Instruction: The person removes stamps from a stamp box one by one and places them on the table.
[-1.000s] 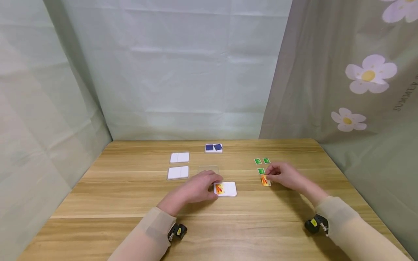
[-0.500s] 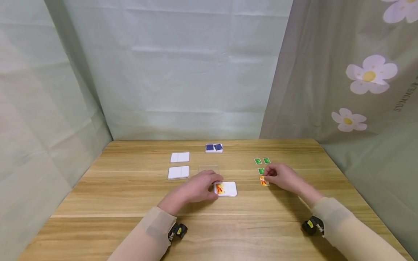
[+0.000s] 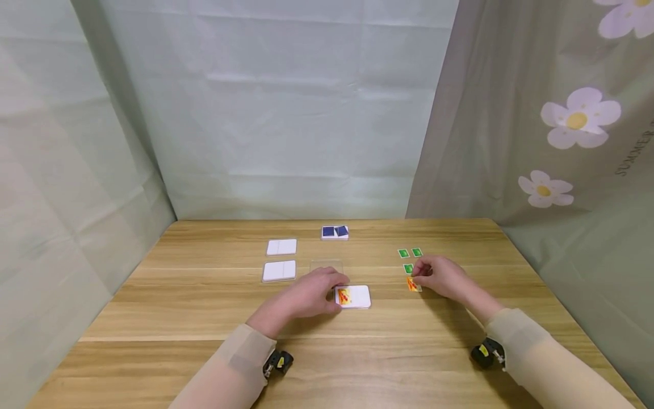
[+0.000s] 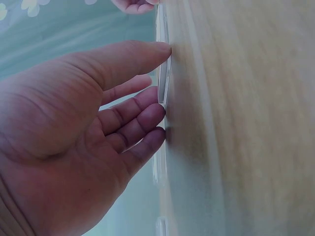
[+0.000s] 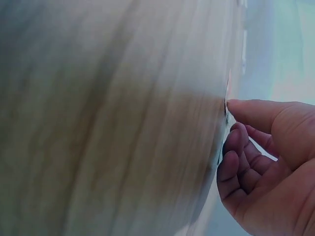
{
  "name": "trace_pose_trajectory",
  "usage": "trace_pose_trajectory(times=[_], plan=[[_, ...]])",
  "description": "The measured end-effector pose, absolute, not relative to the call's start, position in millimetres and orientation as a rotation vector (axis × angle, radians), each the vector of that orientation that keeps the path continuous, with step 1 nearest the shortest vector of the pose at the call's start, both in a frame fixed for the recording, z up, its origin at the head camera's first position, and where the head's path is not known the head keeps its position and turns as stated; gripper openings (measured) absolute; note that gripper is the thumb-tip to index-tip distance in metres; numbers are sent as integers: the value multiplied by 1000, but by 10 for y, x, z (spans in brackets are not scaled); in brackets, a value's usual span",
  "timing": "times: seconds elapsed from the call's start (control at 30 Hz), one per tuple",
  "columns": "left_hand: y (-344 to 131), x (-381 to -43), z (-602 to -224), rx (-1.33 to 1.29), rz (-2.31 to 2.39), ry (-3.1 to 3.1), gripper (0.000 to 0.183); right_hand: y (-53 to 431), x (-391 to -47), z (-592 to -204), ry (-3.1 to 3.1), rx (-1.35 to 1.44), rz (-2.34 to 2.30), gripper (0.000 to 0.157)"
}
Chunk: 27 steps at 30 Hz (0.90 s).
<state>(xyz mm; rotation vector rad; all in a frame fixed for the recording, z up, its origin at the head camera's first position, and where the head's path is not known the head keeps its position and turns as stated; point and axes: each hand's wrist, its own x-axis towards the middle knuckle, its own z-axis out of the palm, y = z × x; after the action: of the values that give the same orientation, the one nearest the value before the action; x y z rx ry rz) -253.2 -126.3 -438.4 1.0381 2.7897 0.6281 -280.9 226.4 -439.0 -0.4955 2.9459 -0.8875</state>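
My left hand (image 3: pixel 311 292) holds the left end of a white rounded card (image 3: pixel 360 296) on the table, thumb at its near edge and fingers at its far edge. An orange-yellow picture covers the card's left half; its right half is white. In the left wrist view the card shows edge-on as a thin slab (image 4: pixel 163 73) between thumb and fingers. To the right, my right hand (image 3: pixel 440 278) pinches a small orange picture card (image 3: pixel 411 284) low over the table. In the right wrist view its thin edge (image 5: pixel 227 108) lies at the thumb tip; the fingers are curled.
Several green picture cards (image 3: pixel 403 253) lie just beyond my right hand. Two white cards in clear sleeves (image 3: pixel 279 270) lie left of centre. A clear holder (image 3: pixel 327 264) sits behind my left hand. Two dark blue squares (image 3: pixel 328 231) rest on a white card farther back.
My right hand has shifted slightly left with the small orange picture card, then stayed nearly still. My left hand and the white card have not moved.
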Motion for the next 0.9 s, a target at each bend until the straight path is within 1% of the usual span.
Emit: trace_pose_trajectory(times=[0.27, 0.63, 0.9], plan=[[-1243, -2540, -4373, 1027, 649, 2775, 54, 2175, -2802, -4300, 2950, -486, -871, 12], [-1210, -2534, -4377, 1018, 642, 2804, 62, 1805, -2792, -4228, 2901, -590, -922, 9], [-1195, -2540, -4380, 979, 612, 2837, 58, 1533, -2773, -4274, 2811, -677, -988, 10]])
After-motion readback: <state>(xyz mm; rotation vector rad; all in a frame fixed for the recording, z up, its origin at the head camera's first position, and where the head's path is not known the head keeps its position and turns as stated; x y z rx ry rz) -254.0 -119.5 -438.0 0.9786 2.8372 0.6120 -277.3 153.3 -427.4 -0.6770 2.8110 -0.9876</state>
